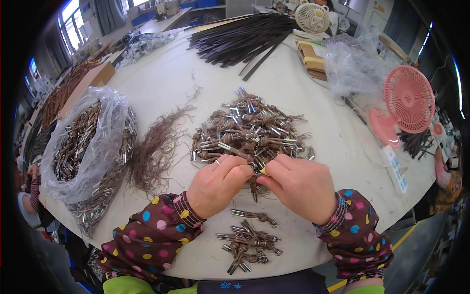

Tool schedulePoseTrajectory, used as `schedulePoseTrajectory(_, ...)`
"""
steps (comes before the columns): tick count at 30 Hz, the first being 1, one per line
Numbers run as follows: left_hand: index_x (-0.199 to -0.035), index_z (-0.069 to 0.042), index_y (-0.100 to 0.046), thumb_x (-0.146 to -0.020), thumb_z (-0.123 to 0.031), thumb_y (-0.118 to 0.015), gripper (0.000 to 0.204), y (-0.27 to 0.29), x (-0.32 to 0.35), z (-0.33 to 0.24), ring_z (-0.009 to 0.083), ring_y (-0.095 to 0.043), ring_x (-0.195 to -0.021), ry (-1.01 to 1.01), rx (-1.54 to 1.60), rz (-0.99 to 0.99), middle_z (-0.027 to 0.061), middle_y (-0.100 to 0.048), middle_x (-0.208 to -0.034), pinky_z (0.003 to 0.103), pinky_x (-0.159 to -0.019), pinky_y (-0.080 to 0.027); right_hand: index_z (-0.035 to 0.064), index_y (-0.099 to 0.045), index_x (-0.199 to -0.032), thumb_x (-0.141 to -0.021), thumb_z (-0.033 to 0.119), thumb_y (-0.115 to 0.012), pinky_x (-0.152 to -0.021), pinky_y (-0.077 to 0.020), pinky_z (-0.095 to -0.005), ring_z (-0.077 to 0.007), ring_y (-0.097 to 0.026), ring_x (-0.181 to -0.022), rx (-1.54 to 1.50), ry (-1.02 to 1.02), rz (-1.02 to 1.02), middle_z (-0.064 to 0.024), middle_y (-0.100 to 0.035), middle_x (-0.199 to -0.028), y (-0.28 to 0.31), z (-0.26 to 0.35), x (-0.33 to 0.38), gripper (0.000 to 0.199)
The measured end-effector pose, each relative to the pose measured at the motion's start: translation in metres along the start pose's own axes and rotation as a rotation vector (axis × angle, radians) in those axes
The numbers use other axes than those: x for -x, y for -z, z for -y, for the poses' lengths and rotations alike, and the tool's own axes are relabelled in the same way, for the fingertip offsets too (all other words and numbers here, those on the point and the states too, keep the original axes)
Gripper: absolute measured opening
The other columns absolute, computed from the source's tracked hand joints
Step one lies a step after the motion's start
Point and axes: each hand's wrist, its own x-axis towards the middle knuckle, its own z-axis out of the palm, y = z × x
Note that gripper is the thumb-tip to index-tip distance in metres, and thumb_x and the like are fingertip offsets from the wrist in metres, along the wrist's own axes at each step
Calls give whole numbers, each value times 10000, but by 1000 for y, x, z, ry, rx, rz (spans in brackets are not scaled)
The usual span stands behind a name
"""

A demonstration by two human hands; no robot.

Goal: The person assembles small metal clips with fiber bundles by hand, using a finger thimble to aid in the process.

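Observation:
My left hand is closed, its thumb and fingertips pinching a brown knotted cord with a metal ring, whose lower end hangs below. Right beside it, my right hand is also closed, its fingertips at the same cord. A small yellow bit shows at its thumb and forefinger; I cannot tell what it is. Just beyond both hands lies a big heap of similar brown cords with silver metal tips and rings. Nearer to me are a single knotted cord and a smaller pile of them.
On the left, a clear plastic bag bulges with cords, beside a tangle of brown threads. Dark flat strips lie at the far side. A pink fan and a white power strip stand at the right edge of the white table.

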Motion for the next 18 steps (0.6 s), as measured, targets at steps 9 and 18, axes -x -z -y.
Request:
schedulePoseTrajectory(9,-995,-13,-515,-887,11,-592,135,-4,0,-10,256,-628,-774,430,331,-130,132,-606,-922,314,-669,-516,35,-534,-1156,-746,220,-806,-685,-549,-294,-223,-675,-758,-691,-378,-3,-82,-641,-827,-19,3,11,525)
schedulePoseTrajectory(18,-1137,-4,-462,-921,-37,-567,243,10,-10,-5,128,-581,-925,389,422,87,113,-575,-1118,275,-775,-502,-9,-644,-991,-830,90,-714,-626,-455,-201,-44,-556,-699,-1053,-627,-38,-20,-654,-813,-28,-21,15,202)
